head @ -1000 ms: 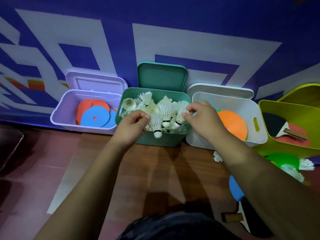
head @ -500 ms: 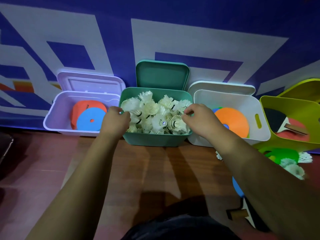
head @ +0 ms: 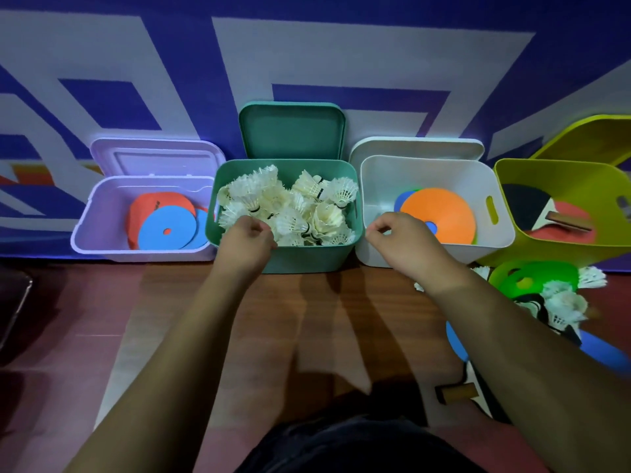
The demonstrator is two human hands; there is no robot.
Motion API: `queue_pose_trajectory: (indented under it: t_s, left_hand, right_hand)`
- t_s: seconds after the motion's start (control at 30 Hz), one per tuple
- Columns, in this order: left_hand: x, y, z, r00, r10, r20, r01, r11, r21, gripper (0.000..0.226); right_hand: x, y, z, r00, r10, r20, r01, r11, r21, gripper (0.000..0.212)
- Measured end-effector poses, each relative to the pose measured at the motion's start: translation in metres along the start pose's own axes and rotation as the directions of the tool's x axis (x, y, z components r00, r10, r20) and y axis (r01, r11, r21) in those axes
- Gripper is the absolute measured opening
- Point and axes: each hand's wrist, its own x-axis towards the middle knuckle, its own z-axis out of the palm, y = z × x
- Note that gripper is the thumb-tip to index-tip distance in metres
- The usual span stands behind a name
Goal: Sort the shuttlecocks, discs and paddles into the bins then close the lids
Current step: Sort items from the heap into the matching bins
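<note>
The green bin (head: 307, 257) in the middle holds a heap of white shuttlecocks (head: 293, 209); its lid (head: 290, 131) leans on the wall behind. My left hand (head: 247, 238) hovers over the bin's front left corner with its fingers curled and nothing visible in them. My right hand (head: 399, 240) is just right of the green bin, in front of the white bin (head: 379, 172), fingers curled with thumb near forefinger, empty. The white bin holds an orange disc (head: 440, 213). The lilac bin (head: 99, 206) holds red and blue discs (head: 167, 227). The yellow-green bin (head: 512, 179) holds paddles (head: 546, 216).
All four lids stand open against the blue and white wall. On the wooden floor at the right lie a green disc (head: 532, 274), loose shuttlecocks (head: 563, 302), a blue disc (head: 454, 339) and a paddle handle (head: 457, 392).
Both hands held shuttlecocks above the green bin a second ago; those now lie in the heap. The hands have pulled back toward the bin's front, the right one drifting right.
</note>
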Motion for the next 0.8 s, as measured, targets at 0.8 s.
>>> queue_pose_trajectory:
  t_s: [0.8]
  left_hand:
    - [-0.074, 0.049, 0.305, 0.817, 0.104, 0.568, -0.344, 0.877, 0.335, 0.021]
  right_hand:
    - [-0.093, 0.271, -0.094, 0.904, 0.427, 0.014, -0.420, 0.882, 0.215, 0.026]
